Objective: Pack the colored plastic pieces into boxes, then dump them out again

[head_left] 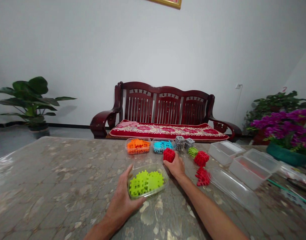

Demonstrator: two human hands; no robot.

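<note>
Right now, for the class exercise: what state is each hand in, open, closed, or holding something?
Left hand: holding a clear plastic tub of lime-green interlocking blocks.
Right hand: closed on a red interlocking block.

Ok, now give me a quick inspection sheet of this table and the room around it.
surface: mottled stone-look tabletop
job's things: transparent tub of lime-green interlocking blocks; red interlocking block
clutter: orange block tub, blue block tub, grey blocks, more red blocks, transparent tubs
grippers: left hand grips the tub; right hand has fingers on the red block
cables: green cord, white wall wire
surroundings: dark red wooden bench, floral cushion, potted plant, magenta flowers
</note>
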